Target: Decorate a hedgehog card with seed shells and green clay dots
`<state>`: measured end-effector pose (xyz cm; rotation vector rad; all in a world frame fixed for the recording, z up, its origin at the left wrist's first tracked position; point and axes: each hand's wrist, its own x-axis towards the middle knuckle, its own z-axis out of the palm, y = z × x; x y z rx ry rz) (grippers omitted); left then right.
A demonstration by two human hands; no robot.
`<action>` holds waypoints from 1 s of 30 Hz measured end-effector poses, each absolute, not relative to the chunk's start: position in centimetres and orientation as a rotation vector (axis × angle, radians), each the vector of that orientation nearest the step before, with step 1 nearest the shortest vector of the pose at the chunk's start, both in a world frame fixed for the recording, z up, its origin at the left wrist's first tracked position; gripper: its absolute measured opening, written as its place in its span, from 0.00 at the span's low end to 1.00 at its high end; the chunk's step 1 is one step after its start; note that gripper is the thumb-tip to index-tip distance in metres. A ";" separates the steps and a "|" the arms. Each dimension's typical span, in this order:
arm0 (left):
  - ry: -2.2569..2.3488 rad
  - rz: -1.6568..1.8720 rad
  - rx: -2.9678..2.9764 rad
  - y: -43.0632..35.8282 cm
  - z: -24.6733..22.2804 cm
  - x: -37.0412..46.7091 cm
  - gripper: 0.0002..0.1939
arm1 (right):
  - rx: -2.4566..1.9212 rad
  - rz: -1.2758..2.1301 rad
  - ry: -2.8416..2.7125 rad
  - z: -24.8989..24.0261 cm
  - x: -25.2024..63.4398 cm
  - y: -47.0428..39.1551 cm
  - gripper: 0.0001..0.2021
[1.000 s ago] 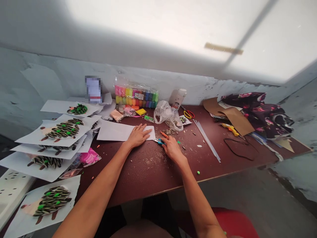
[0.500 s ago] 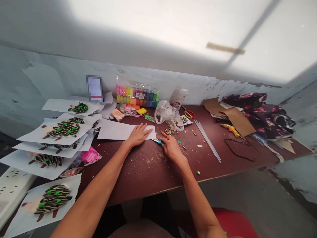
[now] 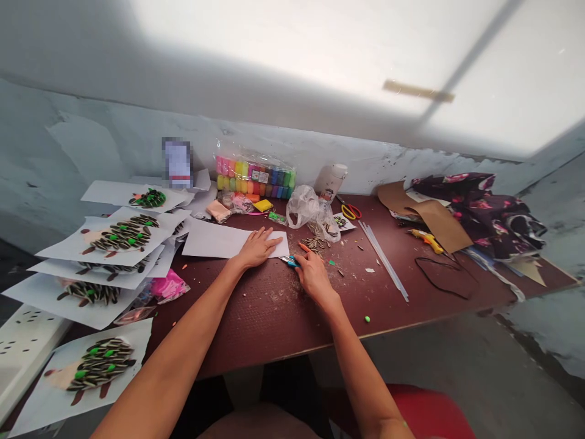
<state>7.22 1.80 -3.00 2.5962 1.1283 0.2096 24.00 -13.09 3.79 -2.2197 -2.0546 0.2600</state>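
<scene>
My left hand (image 3: 259, 246) lies spread on a white sheet of paper (image 3: 210, 239), holding it flat against the dark red tabletop. At the sheet's right corner my right hand (image 3: 313, 272) is closed around a blue utility knife (image 3: 291, 261). Its blade points left along the near edge of the paper; whether the tip is under the sheet or only beside it, I cannot tell. My fingers cover most of the handle. A pile of sunflower seeds (image 3: 315, 244) lies just beyond my right hand.
Sheets with seed hedgehogs (image 3: 123, 235) are stacked at left. Behind stand a pack of coloured clay (image 3: 256, 177), a plastic bag (image 3: 304, 206) and a white bottle (image 3: 333, 181). Scissors (image 3: 351, 211), clear glue sticks (image 3: 382, 259) and a yellow glue gun (image 3: 427, 240) lie to the right.
My right hand has shifted slightly left with the knife, closer to the paper's corner. My left hand stays pressed on the sheet. The whole view has shifted a little.
</scene>
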 end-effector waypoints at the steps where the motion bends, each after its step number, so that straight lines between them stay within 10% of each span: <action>1: 1.122 0.212 2.601 1.9 -3.0 7.2 0.25 | -2.220 0.260 -2.061 3.8 23.9 -13.1 0.14; 30: 1.227 0.209 2.466 1.7 -2.6 8.6 0.28 | -2.324 0.219 -1.933 4.2 23.1 -13.4 0.18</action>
